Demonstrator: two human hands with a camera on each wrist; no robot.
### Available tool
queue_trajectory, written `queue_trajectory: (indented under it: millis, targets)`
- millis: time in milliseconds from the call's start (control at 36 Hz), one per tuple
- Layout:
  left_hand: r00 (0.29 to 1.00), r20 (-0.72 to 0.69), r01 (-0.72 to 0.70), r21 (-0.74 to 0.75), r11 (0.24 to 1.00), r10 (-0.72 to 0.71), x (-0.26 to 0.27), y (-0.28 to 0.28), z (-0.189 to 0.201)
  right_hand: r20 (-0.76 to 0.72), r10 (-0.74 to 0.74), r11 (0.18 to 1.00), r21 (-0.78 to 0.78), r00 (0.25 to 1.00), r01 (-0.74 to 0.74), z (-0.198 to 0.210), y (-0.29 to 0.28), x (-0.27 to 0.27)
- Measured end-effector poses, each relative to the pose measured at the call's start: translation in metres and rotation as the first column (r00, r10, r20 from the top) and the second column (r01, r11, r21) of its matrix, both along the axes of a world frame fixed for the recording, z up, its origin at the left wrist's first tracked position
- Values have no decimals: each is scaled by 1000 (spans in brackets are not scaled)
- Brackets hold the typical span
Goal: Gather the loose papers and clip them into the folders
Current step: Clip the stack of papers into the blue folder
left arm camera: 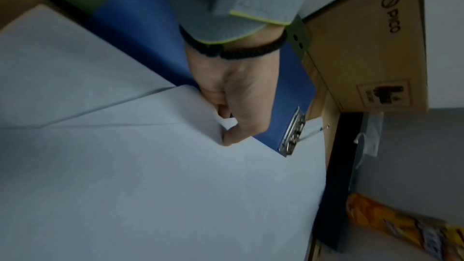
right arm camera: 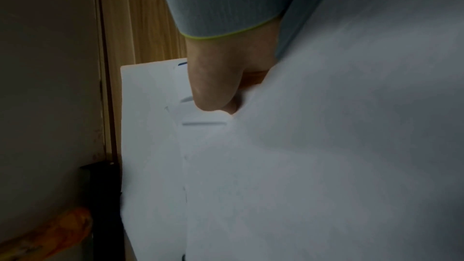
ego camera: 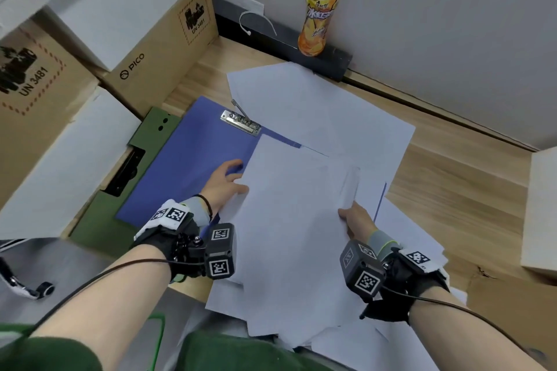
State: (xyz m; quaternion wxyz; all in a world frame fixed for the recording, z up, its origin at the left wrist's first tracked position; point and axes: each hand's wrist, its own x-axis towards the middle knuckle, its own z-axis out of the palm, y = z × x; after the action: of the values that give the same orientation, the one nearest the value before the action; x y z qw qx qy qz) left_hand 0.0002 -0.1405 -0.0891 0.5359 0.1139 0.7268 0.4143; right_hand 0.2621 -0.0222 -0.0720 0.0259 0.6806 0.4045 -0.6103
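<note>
1. Nearest the camera, a stack (ego camera: 289, 220) of white sheets is held between both hands, its lower edge hanging past the desk's front edge toward the lap.
2. The left hand (ego camera: 224, 182) pinches the stack's left edge, thumb on top and fingers curled underneath; the left wrist view shows the edge tucked into that curl.
3. The right hand (ego camera: 355, 217) grips the right edge, where the wrist view shows the thumb pressing a buckle into the sheets.
4. The stack is ragged, with corners fanned out at the bottom. My advice: tap the edges square against the desk (ego camera: 452, 190) before sliding anything under the clip.
5. The blue folder (ego camera: 187, 159) lies open just beyond the left hand, partly under the stack. Its metal clip (ego camera: 240, 121) sits at the far edge with the lever raised, so it looks ready to take paper.
6. More loose papers (ego camera: 316, 105) lie spread beyond and right of the folder; they are better added before clamping.
7. Feed the top edge in straight, or the sheets will skew.
8. Behind stand cardboard boxes (ego camera: 156, 39) and an orange bottle (ego camera: 321, 6).
</note>
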Motion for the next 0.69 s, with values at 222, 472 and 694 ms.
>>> queue_trajectory:
  millis: [222,472,694]
  targets:
    - [984,-172,-36,39,999,43,2,20,6,-84,-70,997,-22,994,68,7,1,11]
    - [984,-120,-127,33,991,130,22,21,6,-196,122,991,-21,973,-129,8,-12,13]
    - [980,-122,144,-91,985,-155,22,19,18,-59,17,989,144,998,-9,20,-2,25]
